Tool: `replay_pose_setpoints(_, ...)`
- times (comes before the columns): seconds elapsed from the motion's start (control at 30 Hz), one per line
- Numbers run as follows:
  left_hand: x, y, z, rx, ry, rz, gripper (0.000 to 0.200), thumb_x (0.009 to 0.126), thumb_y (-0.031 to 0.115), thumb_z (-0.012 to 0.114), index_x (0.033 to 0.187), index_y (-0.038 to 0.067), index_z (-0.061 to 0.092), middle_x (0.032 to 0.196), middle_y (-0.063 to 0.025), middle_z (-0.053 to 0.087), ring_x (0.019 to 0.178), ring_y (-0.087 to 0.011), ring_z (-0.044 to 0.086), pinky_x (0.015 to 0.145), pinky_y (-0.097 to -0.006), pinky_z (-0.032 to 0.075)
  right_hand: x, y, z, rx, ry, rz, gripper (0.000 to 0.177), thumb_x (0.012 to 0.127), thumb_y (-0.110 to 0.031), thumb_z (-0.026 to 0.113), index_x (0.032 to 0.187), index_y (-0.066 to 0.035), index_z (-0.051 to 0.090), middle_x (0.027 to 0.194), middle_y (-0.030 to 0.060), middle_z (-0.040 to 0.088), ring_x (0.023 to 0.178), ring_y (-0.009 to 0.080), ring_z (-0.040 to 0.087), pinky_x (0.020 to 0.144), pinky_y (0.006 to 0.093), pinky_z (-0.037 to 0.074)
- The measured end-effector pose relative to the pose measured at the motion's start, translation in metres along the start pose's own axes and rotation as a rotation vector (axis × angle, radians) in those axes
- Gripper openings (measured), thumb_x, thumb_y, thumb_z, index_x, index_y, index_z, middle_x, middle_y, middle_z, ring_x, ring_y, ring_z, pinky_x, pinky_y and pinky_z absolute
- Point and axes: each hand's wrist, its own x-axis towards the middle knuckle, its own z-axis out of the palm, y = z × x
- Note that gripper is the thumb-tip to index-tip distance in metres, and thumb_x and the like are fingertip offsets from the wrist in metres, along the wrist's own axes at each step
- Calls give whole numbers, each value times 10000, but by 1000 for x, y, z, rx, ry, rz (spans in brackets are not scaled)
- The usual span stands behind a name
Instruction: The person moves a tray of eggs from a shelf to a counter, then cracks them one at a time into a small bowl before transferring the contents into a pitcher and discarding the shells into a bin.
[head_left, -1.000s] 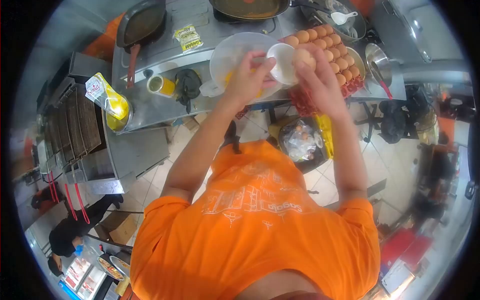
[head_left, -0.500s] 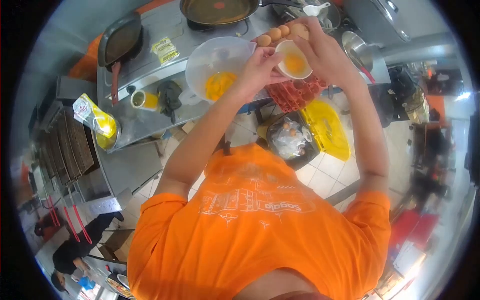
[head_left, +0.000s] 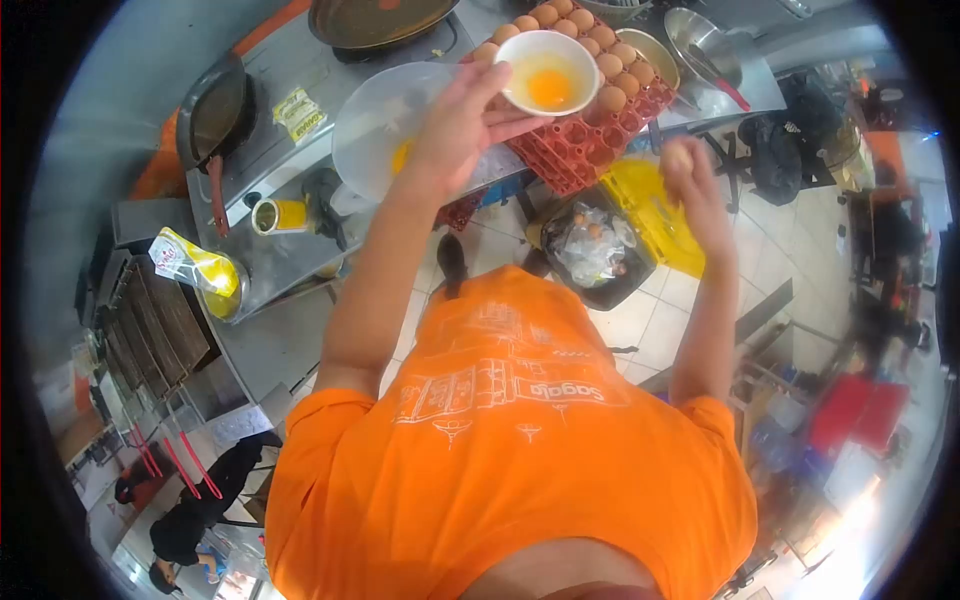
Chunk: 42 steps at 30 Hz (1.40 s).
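Note:
My left hand (head_left: 455, 128) grips a small white bowl (head_left: 507, 93) by its left side, over the egg tray. Inside the bowl lies a raw egg (head_left: 549, 88) with its yolk whole. My right hand (head_left: 695, 185) is out to the right, above the yellow bin lid, its fingers curled together; what they hold I cannot make out. Behind the bowl, a red egg tray (head_left: 567, 158) carries rows of brown eggs (head_left: 600, 37), with bare cups at the near end. A large translucent mixing bowl (head_left: 362, 120) with yolks in it stands partly behind my left hand.
Below the counter edge is a lined bin (head_left: 597, 290) holding eggshells, its yellow lid (head_left: 640, 215) swung right. Pans (head_left: 215, 110) stand at the back left. A yellow jar (head_left: 290, 215) and a pouch (head_left: 190, 262) sit left. A metal bowl (head_left: 690, 40) is back right. A person (head_left: 185, 530) is lower left.
My right hand has left the white bowl and moved right and down toward the bin. My left hand has lifted the bowl up and left, and the egg tray shows more fully.

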Motion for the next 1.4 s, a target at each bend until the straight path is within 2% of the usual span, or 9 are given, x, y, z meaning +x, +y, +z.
replay_pose_setpoints(0.2, -36, 27, -39, 108, 195, 62, 403, 1026, 243, 536, 1329, -6, 443, 1296, -147, 568, 1133, -316, 636, 996, -434, 543, -49, 197, 1, -556, 28, 162, 543, 955, -334, 616, 1394, -43, 482, 1091, 186, 670, 1030, 285, 658, 891, 370, 499)
replay_pose_setpoints(0.3, -51, 37, -62, 208, 328, 76, 413, 1016, 237, 559, 1343, 13, 441, 1287, -139, 573, 1110, -289, 643, 976, -407, 548, -44, 181, -6, -925, -9, 294, 635, 899, -332, 670, 1427, -34, 479, 1254, 281, 621, 1239, 398, 562, 1059, 447, 411)
replay_pose_setpoints(0.53, -69, 42, -83, 697, 641, 98, 467, 955, 265, 666, 1316, 29, 487, 1124, -126, 602, 942, -189, 668, 822, -315, 565, 83, 46, 45, -652, 451, -378, 411, 859, -306, 732, 1172, -64, 619, 1090, 220, 617, 971, 400, 652, 817, 454, 538)
replay_pose_setpoints(0.83, -69, 17, -92, 1263, 524, 330, 506, 853, 161, 769, 1283, 46, 526, 1149, -146, 567, 973, -238, 670, 820, -331, 580, 132, 60, 50, -791, 299, -531, 399, 799, -169, 719, 1168, -89, 591, 1100, 185, 611, 966, 359, 653, 834, 430, 539)
replay_pose_setpoints(0.87, -70, 17, -89, 1285, 535, 355, 504, 853, 136, 764, 1283, 34, 522, 1131, -138, 555, 972, -238, 669, 822, -325, 585, 129, 58, 50, -319, 316, -398, 393, 814, -176, 711, 1177, -92, 588, 1094, 151, 616, 965, 305, 648, 837, 396, 531)
replay_pose_setpoints(0.9, -71, 18, -88, 1281, 563, 369, 504, 853, 136, 764, 1283, 34, 522, 1131, -138, 555, 972, -238, 669, 822, -325, 585, 130, 55, 50, 148, 308, -248, 386, 830, -184, 704, 1186, -96, 584, 1089, 117, 622, 963, 251, 642, 840, 363, 524)
replay_pose_setpoints(1.0, -74, 20, -85, 1109, 616, 413, 485, 879, 154, 741, 1291, 27, 518, 1115, -136, 548, 979, -235, 660, 823, -326, 586, 86, -13, 94, 54, -29, -106, 303, 938, -222, 637, 1211, -114, 560, 973, 65, 642, 906, 199, 635, 822, 334, 513)
replay_pose_setpoints(1.13, -73, 23, -87, 811, 653, 350, 495, 941, 235, 687, 1334, 24, 471, 1126, -125, 534, 1016, -213, 640, 840, -326, 586, 31, -68, 169, -270, -98, -692, 367, 934, -186, 645, 1249, -39, 528, 1103, 162, 610, 932, 331, 650, 793, 388, 530)
replay_pose_setpoints(1.4, -68, 17, -84, 334, 586, 331, 461, 998, 246, 610, 1347, 18, 413, 1142, -121, 539, 1033, -210, 650, 869, -337, 592, 33, -81, 184, -287, -243, -601, 387, 928, -125, 630, 1285, -56, 497, 1133, 182, 577, 1010, 323, 614, 891, 377, 499)
